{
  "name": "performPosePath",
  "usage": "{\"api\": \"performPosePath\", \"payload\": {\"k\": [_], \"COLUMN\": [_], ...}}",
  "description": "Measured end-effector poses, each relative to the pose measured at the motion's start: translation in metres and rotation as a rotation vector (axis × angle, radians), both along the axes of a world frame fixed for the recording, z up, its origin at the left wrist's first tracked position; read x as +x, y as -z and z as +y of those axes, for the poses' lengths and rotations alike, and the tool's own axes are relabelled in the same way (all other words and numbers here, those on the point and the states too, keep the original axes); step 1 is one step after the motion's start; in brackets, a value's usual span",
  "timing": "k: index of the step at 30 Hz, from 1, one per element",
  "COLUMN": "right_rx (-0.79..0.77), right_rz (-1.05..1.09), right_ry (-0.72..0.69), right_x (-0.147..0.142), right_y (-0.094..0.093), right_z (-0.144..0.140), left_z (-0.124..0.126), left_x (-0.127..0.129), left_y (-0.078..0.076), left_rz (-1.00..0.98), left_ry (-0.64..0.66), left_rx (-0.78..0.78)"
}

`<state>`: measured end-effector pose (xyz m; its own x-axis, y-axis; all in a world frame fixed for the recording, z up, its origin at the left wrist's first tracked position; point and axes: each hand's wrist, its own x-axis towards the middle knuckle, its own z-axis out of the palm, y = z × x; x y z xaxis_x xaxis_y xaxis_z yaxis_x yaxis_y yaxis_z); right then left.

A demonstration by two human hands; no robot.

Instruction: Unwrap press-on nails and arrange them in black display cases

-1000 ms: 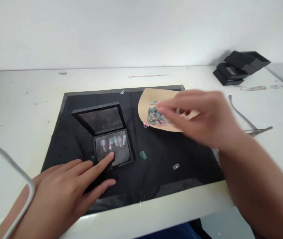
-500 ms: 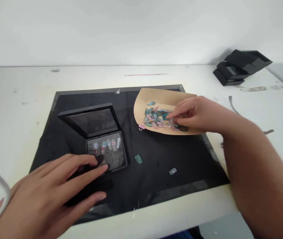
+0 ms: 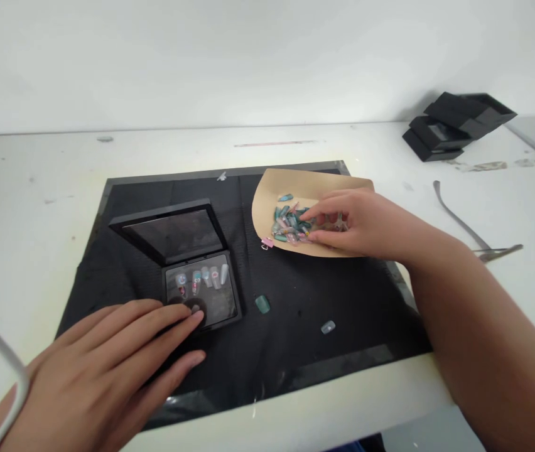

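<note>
An open black case with a raised clear-windowed lid lies on the dark mat. Several decorated false nails stand in a row inside it. My left hand rests over the case's front edge, fingers stretched out, fingertips on its lower inside near a small pale piece. My right hand reaches into a heap of false nails, green, pink and clear, on a curved tan paper sheet. Its thumb and forefinger are apart over the heap; the other fingers curl underneath, partly hidden.
A loose green nail and a clear nail lie on the black mat. A pink clip grips the paper's corner. Black boxes are stacked at back right, with glasses nearer. A pale cable crosses the left side.
My right hand has shifted slightly left over the heap, its thumb and forefinger spreading. My left hand's fingers have drawn closer together at the case.
</note>
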<state>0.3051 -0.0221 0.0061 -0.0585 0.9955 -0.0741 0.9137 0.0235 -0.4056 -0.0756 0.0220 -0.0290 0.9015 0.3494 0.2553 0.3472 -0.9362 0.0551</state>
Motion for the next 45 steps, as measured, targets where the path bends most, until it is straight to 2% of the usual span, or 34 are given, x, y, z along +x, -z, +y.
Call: {"api": "performPosePath", "payload": {"k": [8, 13, 23, 30, 36, 45], "right_rx": [0.028, -0.015, 0.058, 0.071, 0.051, 0.123], "right_rz": [0.021, 0.133, 0.370, 0.233, 0.099, -0.046], "right_ry": [-0.047, 0.019, 0.111, 0.172, 0.202, 0.276], "right_x": [-0.002, 0.000, 0.013, 0.013, 0.011, 0.012], "right_y": [0.005, 0.002, 0.008, 0.004, -0.005, -0.007], "right_z": [0.004, 0.000, -0.003, -0.005, -0.007, -0.008], "left_z": [0.000, 0.000, 0.002, 0.000, 0.001, -0.001], "left_x": [0.001, 0.001, -0.002, -0.003, -0.002, -0.001], "left_y": [-0.005, -0.009, -0.009, -0.008, -0.006, -0.009], "left_rz": [0.008, 0.005, 0.015, 0.027, 0.034, 0.010], "left_ry": [-0.005, -0.005, -0.013, -0.020, -0.108, -0.098], "left_rx": [0.048, 0.034, 0.033, 0.031, 0.015, -0.006]}}
